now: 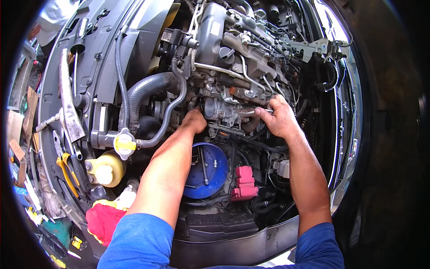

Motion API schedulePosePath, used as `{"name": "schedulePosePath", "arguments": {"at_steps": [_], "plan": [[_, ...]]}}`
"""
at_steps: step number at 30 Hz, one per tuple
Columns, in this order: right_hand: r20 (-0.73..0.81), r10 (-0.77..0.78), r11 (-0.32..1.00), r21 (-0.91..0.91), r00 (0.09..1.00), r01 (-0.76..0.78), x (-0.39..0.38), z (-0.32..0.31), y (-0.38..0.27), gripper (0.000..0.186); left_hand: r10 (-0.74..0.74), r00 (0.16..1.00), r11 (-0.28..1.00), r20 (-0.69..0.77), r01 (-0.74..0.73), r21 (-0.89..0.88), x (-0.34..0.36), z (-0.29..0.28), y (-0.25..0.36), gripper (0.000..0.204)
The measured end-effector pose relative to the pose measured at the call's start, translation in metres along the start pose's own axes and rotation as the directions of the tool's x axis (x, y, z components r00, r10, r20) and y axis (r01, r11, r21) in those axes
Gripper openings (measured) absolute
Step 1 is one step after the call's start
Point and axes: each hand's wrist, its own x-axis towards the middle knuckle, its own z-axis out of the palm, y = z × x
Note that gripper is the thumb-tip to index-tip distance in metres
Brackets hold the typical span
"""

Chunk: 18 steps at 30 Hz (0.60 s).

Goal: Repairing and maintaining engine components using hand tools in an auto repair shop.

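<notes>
In the middle of the engine bay, my left hand (195, 121) reaches in beside a round-mouthed metal throttle body (216, 109). Its fingers are mostly hidden among the parts, so I cannot tell what they touch. To the right of that body my right hand (281, 119) is closed, thumb against fingers, on a thin silvery rod (269, 110). Whether this rod is a tool or a pipe of the engine I cannot tell. The engine (233, 49) with its metal pipes and black filler cap (226, 54) lies just beyond both hands.
A blue bowl (217, 179) with tools in it sits below my hands, beside a red plastic cover (245, 184). A ribbed black hose (145, 92) curves at the left. Pliers (67, 175), a screwdriver (79, 38) and a red cloth (105, 219) lie along the left edge.
</notes>
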Motion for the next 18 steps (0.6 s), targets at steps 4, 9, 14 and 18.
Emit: {"name": "schedulePosePath", "arguments": {"at_steps": [4, 9, 14, 18], "plan": [[-0.060, -0.019, 0.999, 0.039, 0.998, 0.021, 0.000, 0.005, 0.001, 0.044, -0.011, 0.993, 0.998, -0.121, 0.002, -0.068, 0.013, 0.013, -0.013, 0.038], [-0.187, -0.037, 0.999, 0.019, 0.982, 0.041, 0.000, 0.011, 0.000, 0.043, 0.000, 0.988, 0.995, -0.153, -0.016, -0.101, 0.020, 0.020, -0.019, 0.038], [-0.136, 0.076, 0.997, 0.006, 0.988, -0.075, 0.000, 0.014, -0.005, 0.048, -0.037, 0.984, 0.990, -0.175, 0.012, -0.143, 0.017, 0.016, -0.016, 0.039], [-0.115, 0.076, 0.997, 0.013, 0.990, -0.075, -0.002, 0.016, -0.009, 0.049, -0.036, 0.986, 0.985, -0.165, 0.007, -0.172, 0.014, 0.012, -0.014, 0.042]]}}
